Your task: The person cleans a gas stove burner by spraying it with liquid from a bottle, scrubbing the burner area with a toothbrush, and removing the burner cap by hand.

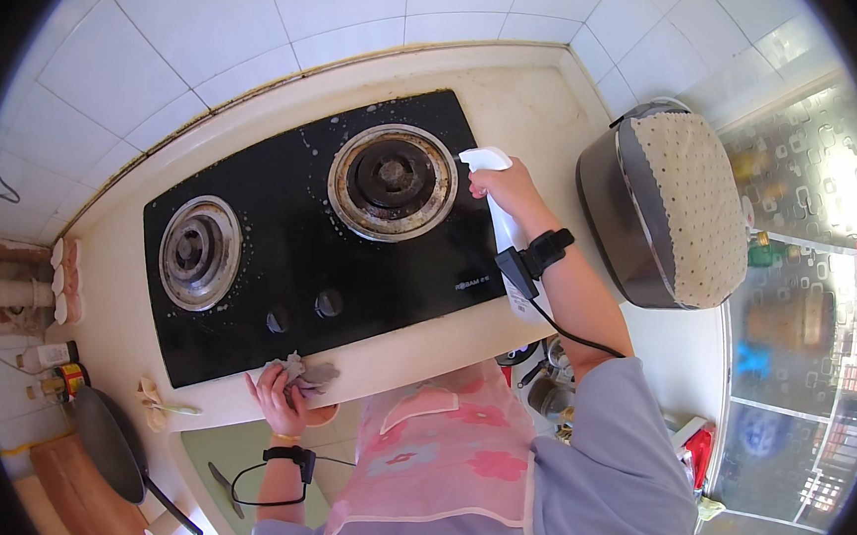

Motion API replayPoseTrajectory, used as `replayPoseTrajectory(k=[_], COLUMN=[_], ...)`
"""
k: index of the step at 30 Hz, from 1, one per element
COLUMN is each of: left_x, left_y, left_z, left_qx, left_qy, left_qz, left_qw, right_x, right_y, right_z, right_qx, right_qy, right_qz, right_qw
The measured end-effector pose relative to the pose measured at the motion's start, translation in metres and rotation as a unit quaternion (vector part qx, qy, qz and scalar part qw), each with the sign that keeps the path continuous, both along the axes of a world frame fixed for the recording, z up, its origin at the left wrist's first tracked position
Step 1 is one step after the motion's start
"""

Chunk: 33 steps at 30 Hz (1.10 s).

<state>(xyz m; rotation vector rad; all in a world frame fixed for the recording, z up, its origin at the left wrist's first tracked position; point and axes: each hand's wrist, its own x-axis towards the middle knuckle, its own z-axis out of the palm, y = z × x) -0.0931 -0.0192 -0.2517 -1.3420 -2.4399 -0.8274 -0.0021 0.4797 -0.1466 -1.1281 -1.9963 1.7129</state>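
My right hand (510, 188) is closed around the neck of a white spray bottle (503, 227), its nozzle pointing left over the right burner (392, 181). Below it is a black two-burner gas cooktop (277, 227), spotted with pale droplets, mostly around the burners and along the back edge. At the cooktop's front edge, my left hand (280, 401) holds a crumpled grey cloth (310, 373) by thumb and fingers. The left burner (200, 253) has a metal ring like the right one. Two dark knobs (329, 303) sit near the front.
A grey-brown appliance with a dotted cloth cover (686, 206) stands right of my right arm. At the left are a dark frying pan (110, 444), small bottles (49, 355) and a wooden board (85, 487). A knife (225, 487) lies on a green surface below.
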Motion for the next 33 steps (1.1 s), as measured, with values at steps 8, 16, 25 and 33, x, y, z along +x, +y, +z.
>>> replayPoseTrajectory(k=[8, 16, 25, 33], left_x=[0.001, 0.001, 0.001, 0.001], left_y=[0.001, 0.004, 0.002, 0.003], left_z=[0.002, 0.002, 0.003, 0.004], left_qx=[-0.003, -0.002, 0.0, 0.013], left_qy=[0.003, 0.002, 0.003, 0.002], left_qz=[-0.005, -0.008, -0.005, -0.01], left_qw=[1.0, 1.0, 1.0, 1.0], right_x=[0.012, 0.015, 0.016, 0.02], right_y=[-0.008, -0.014, -0.031, -0.04], right_z=[0.007, -0.008, 0.013, 0.008], right_qx=[0.002, 0.029, 0.02, 0.061], right_qy=[0.042, -0.044, -0.055, -0.042], right_qz=[0.004, 0.031, 0.037, 0.042], right_qw=[0.999, 0.998, 0.998, 0.996])
